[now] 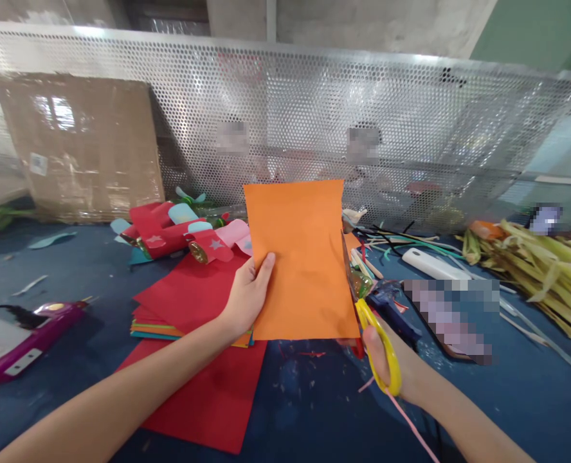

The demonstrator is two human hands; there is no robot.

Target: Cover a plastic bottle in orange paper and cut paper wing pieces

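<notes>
An orange sheet of paper (305, 257) is held upright in front of me. My left hand (247, 292) grips its left edge, thumb on the near face and the other fingers hidden behind. In my right hand (386, 354) is a pair of scissors (394, 366) with yellow handles, the thumb through one loop. A dark blade runs up along the sheet's right edge; whether it is cutting into the paper I cannot tell. A pink string trails from the handle. Below and left of the sheet lies a stack of red and other coloured paper (184, 292).
Paper-and-bottle crafts (170, 235) sit behind the stack. To the left is a purple power strip (39, 341). On the right are a blue glue gun (394, 308), a phone (447, 321), a white tool (435, 263) and dried husks (546, 270). A perforated metal screen (295, 96) stands behind.
</notes>
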